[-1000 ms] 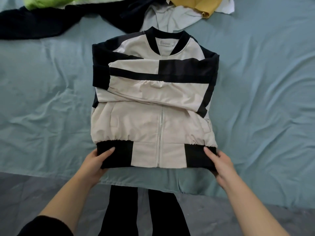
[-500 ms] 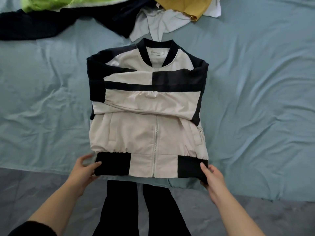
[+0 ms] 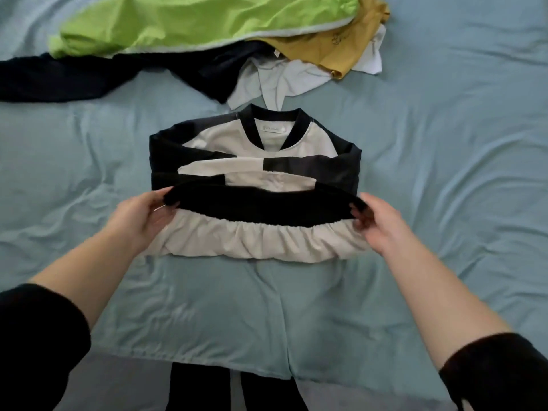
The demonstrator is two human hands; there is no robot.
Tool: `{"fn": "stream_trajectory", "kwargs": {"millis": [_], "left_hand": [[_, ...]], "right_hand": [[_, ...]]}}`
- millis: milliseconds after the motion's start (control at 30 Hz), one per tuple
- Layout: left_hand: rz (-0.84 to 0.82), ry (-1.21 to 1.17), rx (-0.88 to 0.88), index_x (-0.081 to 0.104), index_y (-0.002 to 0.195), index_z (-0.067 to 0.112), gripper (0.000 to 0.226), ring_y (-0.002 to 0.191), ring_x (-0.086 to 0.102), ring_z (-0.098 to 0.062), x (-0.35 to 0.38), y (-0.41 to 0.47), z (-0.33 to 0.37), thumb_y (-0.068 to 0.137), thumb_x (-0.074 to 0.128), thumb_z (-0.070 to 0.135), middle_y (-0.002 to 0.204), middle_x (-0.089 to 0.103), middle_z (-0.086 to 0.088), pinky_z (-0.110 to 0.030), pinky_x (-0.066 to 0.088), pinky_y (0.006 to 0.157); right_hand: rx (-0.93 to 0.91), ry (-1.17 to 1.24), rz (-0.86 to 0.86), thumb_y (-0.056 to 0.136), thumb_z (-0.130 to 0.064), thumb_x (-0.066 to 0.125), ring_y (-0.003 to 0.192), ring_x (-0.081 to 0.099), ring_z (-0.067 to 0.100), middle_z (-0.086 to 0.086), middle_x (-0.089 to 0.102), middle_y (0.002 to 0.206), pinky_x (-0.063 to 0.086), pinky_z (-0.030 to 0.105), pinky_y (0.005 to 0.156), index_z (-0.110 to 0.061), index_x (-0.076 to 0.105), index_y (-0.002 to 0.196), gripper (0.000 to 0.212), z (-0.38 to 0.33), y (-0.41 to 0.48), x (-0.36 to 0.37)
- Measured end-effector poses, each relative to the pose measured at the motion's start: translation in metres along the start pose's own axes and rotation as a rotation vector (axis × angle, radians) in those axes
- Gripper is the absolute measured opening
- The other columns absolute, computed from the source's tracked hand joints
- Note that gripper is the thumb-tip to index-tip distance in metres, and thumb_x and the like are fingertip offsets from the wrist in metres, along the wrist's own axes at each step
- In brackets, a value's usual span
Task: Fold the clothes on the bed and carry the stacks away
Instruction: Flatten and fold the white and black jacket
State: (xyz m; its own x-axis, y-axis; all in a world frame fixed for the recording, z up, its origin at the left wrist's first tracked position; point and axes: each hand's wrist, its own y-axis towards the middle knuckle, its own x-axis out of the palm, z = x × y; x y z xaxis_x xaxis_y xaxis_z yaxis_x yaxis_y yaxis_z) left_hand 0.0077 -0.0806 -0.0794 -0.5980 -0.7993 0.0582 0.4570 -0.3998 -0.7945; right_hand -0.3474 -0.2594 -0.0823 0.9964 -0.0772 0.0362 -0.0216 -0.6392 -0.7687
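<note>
Two hands: both at work on one jacket [image 3: 255,149], one at each end of its black hem band.
Left hand [image 3: 139,218]: fingers pinched shut on the left end of the band, which is raised off the sheet.
Right hand [image 3: 382,223]: fingers pinched shut on the right end of the band, at the same height.
Jacket: cream and black, mid-bed, collar pointing away from the person; sleeves crossed over the chest; lower part lifted and doubled toward the collar.
Bed sheet [image 3: 444,173]: pale blue, creased, bare below the jacket.
Unfolded pile: green garment [image 3: 189,22], mustard garment [image 3: 332,51], dark garment [image 3: 74,78] and white garment [image 3: 281,81], lying beyond the collar.
</note>
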Motion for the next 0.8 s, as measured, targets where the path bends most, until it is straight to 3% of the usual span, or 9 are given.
{"fn": "stream_trajectory", "kwargs": {"millis": [67,133,233,333,400,467,633,733,800], "left_hand": [[0.012,0.141,0.040,0.071,0.107,0.014,0.027,0.074,0.066,-0.008,0.016,0.019,-0.001,0.092,0.051,0.003,0.104,0.067,-0.007,-0.017,0.046,0.070],[0.045,0.427,0.155,0.058,0.132,0.020,0.044,0.088,0.061,-0.011,0.023,0.034,-0.011,0.091,0.054,0.006,0.114,0.063,-0.001,-0.022,0.045,0.085],[0.230,0.791,0.451,0.038,0.144,0.036,0.065,0.115,0.052,-0.018,0.025,0.039,-0.025,0.086,0.065,0.033,0.131,0.051,0.000,-0.034,0.040,0.104],[0.412,1.020,0.429,0.030,0.144,0.039,0.078,0.131,0.040,-0.027,0.018,0.038,-0.039,0.077,0.062,0.062,0.141,0.044,-0.003,-0.046,0.030,0.109],[0.409,1.194,0.391,0.040,0.141,0.029,0.069,0.128,0.044,-0.032,0.010,0.035,-0.048,0.082,0.059,0.061,0.136,0.052,-0.008,-0.047,0.033,0.103],[0.374,1.137,0.441,0.051,0.133,0.023,0.050,0.120,0.050,-0.030,0.003,0.032,-0.049,0.090,0.055,0.049,0.129,0.058,-0.007,-0.041,0.037,0.094],[0.290,0.979,0.796,0.056,0.121,0.024,0.026,0.089,0.050,-0.013,0.009,0.028,-0.012,0.099,0.048,0.036,0.102,0.056,0.003,-0.034,0.038,0.078],[0.340,0.973,0.906,0.053,0.119,0.026,0.024,0.087,0.049,-0.017,0.020,0.042,0.023,0.100,0.042,0.037,0.098,0.053,0.002,-0.034,0.036,0.076],[0.383,1.021,0.909,0.048,0.123,0.029,0.027,0.094,0.053,-0.021,0.031,0.062,0.039,0.101,0.037,0.040,0.109,0.057,-0.001,-0.036,0.037,0.077]], "right_hand": [[-0.045,-0.059,-0.047,0.095,-0.016,0.057,0.080,0.067,0.011,-0.002,0.075,0.082,0.047,0.019,0.054,-0.020,0.055,0.104,0.010,-0.001,0.018,0.013],[-0.131,-0.245,-0.024,0.094,-0.015,0.059,0.099,0.063,0.014,0.001,0.068,0.111,0.049,0.021,0.070,-0.019,0.052,0.124,0.032,0.003,0.031,0.018],[-0.332,-0.600,0.078,0.091,-0.026,0.062,0.115,0.050,0.008,-0.005,0.051,0.132,0.044,0.025,0.089,-0.023,0.048,0.135,0.047,0.013,0.032,0.007],[-0.231,-0.769,0.010,0.084,-0.040,0.069,0.120,0.042,0.004,-0.015,0.043,0.131,0.036,0.026,0.096,-0.027,0.038,0.143,0.069,0.036,0.020,-0.016],[-0.198,-0.799,-0.032,0.086,-0.030,0.069,0.115,0.055,0.015,-0.008,0.057,0.122,0.042,0.026,0.089,-0.020,0.051,0.131,0.050,0.050,0.015,-0.026],[-0.328,-0.771,0.042,0.091,-0.013,0.060,0.099,0.063,0.023,-0.001,0.067,0.102,0.044,0.022,0.074,-0.020,0.060,0.108,0.019,0.056,0.009,-0.026],[-0.797,-0.681,0.255,0.091,-0.018,0.043,0.075,0.048,0.004,-0.016,0.056,0.079,0.034,0.000,0.066,-0.030,0.053,0.107,0.023,0.031,-0.005,-0.006],[-0.929,-0.645,0.330,0.091,-0.023,0.039,0.077,0.046,-0.001,-0.026,0.052,0.090,0.033,0.008,0.066,-0.027,0.051,0.112,0.025,0.005,0.008,0.022],[-0.934,-0.633,0.346,0.092,-0.025,0.037,0.078,0.047,0.002,-0.025,0.053,0.092,0.031,0.016,0.065,-0.027,0.049,0.113,0.024,-0.007,0.032,0.040]]}}
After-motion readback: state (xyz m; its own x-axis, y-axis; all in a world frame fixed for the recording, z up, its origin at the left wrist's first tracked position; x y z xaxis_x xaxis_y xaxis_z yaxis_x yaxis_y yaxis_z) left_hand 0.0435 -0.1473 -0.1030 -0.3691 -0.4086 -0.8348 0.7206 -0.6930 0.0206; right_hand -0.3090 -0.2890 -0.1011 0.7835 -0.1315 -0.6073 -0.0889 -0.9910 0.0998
